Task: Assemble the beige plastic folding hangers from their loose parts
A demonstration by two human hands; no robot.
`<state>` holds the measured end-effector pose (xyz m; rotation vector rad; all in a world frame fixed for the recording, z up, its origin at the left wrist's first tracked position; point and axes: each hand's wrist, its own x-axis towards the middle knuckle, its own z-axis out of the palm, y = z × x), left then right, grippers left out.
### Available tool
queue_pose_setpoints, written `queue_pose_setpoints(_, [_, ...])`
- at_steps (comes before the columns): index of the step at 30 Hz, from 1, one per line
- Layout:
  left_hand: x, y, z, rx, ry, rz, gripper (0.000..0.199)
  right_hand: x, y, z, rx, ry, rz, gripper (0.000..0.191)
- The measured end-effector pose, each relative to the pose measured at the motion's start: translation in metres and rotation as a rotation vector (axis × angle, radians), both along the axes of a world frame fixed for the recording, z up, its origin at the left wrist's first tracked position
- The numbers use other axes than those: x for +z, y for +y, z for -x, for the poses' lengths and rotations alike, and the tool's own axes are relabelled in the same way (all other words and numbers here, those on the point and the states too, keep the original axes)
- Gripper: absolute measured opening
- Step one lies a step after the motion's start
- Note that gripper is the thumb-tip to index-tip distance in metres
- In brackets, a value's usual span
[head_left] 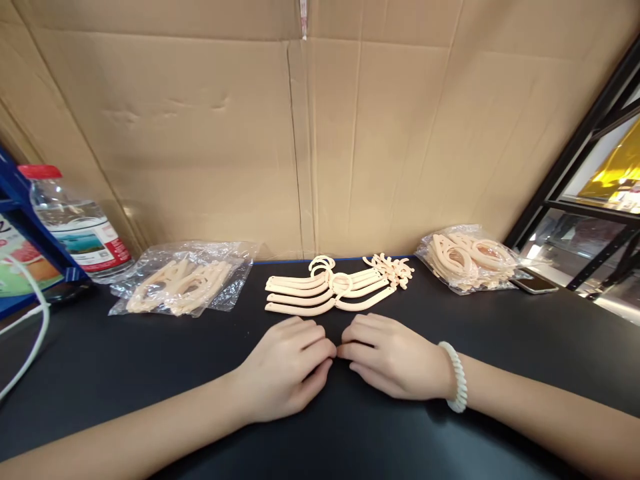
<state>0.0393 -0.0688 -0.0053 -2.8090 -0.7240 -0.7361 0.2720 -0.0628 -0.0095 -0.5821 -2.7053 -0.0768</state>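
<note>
Mid-table, near the back edge: fanned stack of cream plastic hangers, long axis left-right, lying just beyond both hands. Left hand and right hand rest palm-down on the matte black table, fingers loosely curled, holding nothing, fingertips meeting; both about equally near. Hangers smooth, curved, rigid-looking.

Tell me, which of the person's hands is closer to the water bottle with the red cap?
Left. The left hand rests mid-table, on the same side as the water bottle, which stands at the far left edge. The right hand lies just beyond the left, fingertips meeting.
</note>
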Motion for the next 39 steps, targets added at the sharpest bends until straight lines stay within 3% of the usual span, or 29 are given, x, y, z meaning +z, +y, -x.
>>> queue_pose_setpoints(8, [0.007, -0.008, -0.002, -0.215, 0.057, 0.061, 0.020, 0.002, -0.014, 0.008, 0.041, 0.026, 0.100, 0.020])
queue_pose_setpoints(23, [0.004, -0.007, -0.001, -0.211, 0.066, 0.084, 0.025, -0.002, -0.015, 0.005, -0.013, 0.032, -0.056, 0.026])
queue_pose_setpoints(39, [0.002, -0.006, 0.000, -0.218, 0.061, 0.094, 0.023, -0.003, -0.016, 0.004, -0.032, 0.054, -0.120, 0.023])
